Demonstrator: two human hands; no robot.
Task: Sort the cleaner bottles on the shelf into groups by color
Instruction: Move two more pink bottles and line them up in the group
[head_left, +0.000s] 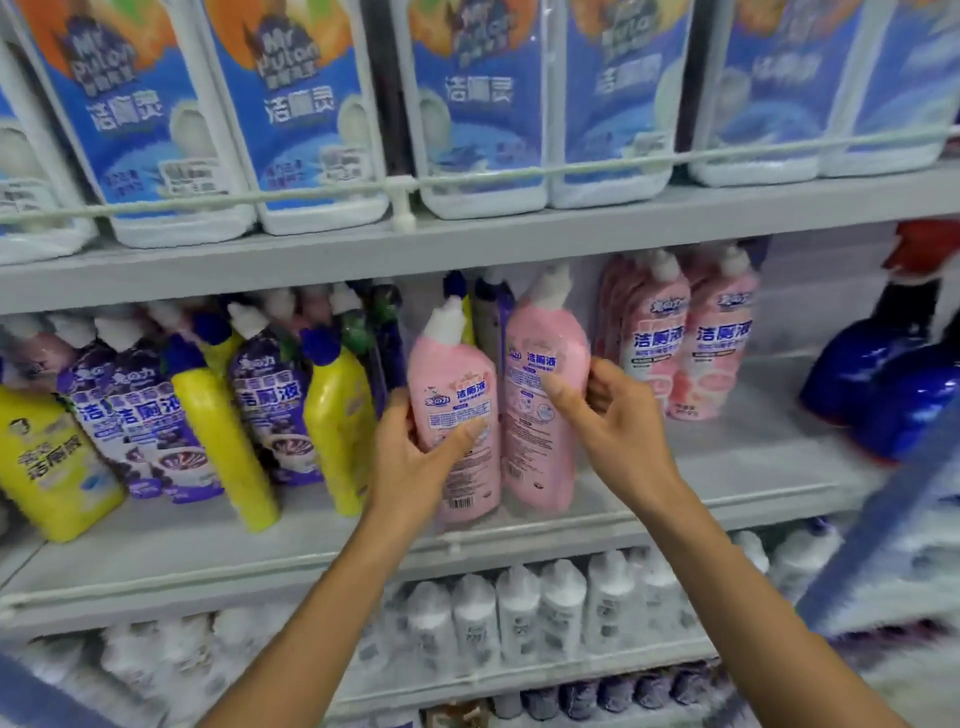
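Yellow bottles (337, 431), purple bottles (270, 410): mixed together, just left of the left fingers.
Left hand (415, 462): fingers and thumb curled round the nearer pink bottle (457, 395).
Right hand (618, 421): thumb and fingers pinch the second pink bottle (543, 364), which touches the first.
Pink group (691, 343): near, beyond the right fingertips.
Doing it well: keep both upright and slide them rightward against that group.

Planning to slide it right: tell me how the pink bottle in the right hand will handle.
The pink bottle in the right hand is tall and slim, so probably tips if pushed high. Its glossy film looks slippery. Moulded plastic, likely stiff.
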